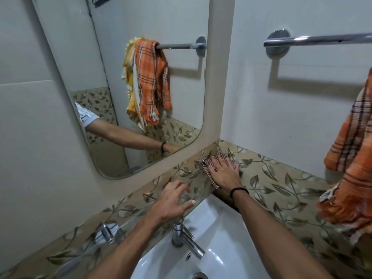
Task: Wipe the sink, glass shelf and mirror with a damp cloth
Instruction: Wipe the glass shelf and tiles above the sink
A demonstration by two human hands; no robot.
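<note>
White sink point(217, 222): nearest, at the bottom edge; basin only partly in view.
Tap point(186, 241): chrome, upright on the sink's back rim, spout slanting down to the right.
Left hand point(171, 202): just above the tap; fingers spread and nearly straight, holding nothing, fingertips at the front edge of the shelf.
Shelf point(132, 212): clear glass, running along the leaf-patterned tiles point(281, 178) below the mirror; one chrome bracket point(106, 232) shows at its left end, a second sits beside the cloth.
Right hand point(223, 174): laid flat, palm down, fingers straight, pressing the cloth onto the shelf's far right end, in the corner where the two walls meet; a dark band circles the wrist.
Cloth point(213, 182): red-and-white check, bunched under the right hand, edges showing left of and beyond the fingers.
Mirror point(120, 77): rounded corners, on the left wall above the shelf; it reflects an arm and hanging towels.
Rail point(322, 39): chrome, high on the right wall.
Towel point(352, 158): orange plaid, hanging at the right edge.
</note>
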